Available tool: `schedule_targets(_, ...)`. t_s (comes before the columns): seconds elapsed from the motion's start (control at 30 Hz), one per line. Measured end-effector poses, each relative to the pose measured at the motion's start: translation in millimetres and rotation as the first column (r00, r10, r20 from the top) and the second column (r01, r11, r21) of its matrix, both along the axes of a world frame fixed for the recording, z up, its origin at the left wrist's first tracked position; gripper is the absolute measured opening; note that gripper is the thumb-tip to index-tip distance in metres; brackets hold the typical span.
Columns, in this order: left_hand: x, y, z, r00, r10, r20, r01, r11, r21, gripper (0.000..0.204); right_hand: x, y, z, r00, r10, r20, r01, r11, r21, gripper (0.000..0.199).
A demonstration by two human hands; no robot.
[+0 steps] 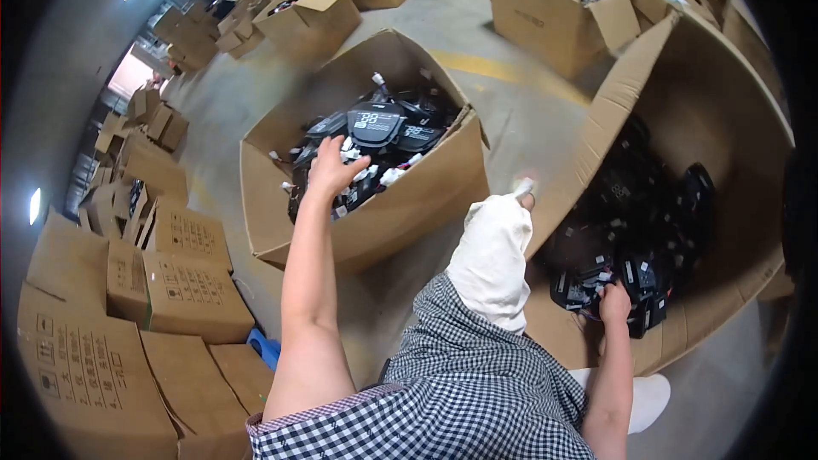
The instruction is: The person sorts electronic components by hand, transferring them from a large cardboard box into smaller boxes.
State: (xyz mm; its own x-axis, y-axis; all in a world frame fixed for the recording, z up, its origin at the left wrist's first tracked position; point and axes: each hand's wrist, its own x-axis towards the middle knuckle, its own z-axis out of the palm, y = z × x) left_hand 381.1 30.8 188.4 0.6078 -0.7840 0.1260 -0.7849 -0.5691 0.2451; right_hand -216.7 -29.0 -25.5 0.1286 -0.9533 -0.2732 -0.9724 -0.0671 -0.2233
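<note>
My left hand (334,169) is over the left cardboard box (400,221), fingers apart and holding nothing I can see. Just beyond its fingertips lies a black digital instrument display (375,124), face up on a pile of similar displays with white connectors and wires. My right hand (615,302) is low in the large right cardboard box (724,298), its fingers closed on the wires of a black instrument display (579,288). Other dark displays (643,196) are heaped beyond it, mostly in shadow.
Between the two boxes stands my leg in white cloth (492,260). Closed cartons (192,285) are stacked at the left, with a blue object (264,347) beside them. Open cartons (550,13) stand farther back, and a yellow line (486,66) crosses the grey floor.
</note>
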Motion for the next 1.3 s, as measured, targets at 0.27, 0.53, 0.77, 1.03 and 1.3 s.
schedule_targets(0.27, -160.5, -10.4, 32.0, 0.742, -0.66, 0.115, 0.642, 0.651, -0.404, 0.032, 30.3, 64.8, 41.9, 0.941, 0.109, 0.319, -0.066, 0.988, -0.143, 0.02)
schedule_targets(0.53, -306.8, 17.3, -41.0, 0.189, -0.974, -0.123, 0.879, 0.223, -0.421, 0.03, 62.2, 115.7, 125.6, 0.242, -0.007, 0.97, 0.509, 0.852, -0.121, 0.011)
schedule_targets(0.77, -366.1, 56.4, -114.3, -0.124, -0.608, -0.784, 0.82, 0.383, -0.427, 0.065, 64.0, 171.6, 80.9, 0.301, -0.199, 0.933, 0.211, 0.968, 0.138, 0.016)
schedule_targets(1.03, -356.3, 46.6, -133.5, -0.164, -0.496, -0.853, 0.675, 0.574, -0.463, 0.031, 54.2, 170.9, 79.7, 0.495, 0.013, 0.869, 0.052, 0.998, -0.044, 0.016)
schedule_targets(1.3, -373.6, 10.6, -85.8, -0.25, -0.678, -0.691, 0.559, 0.482, -0.675, 0.028, 28.3, 195.4, 98.8, 0.287, -0.355, 0.89, 0.272, 0.921, 0.28, 0.016)
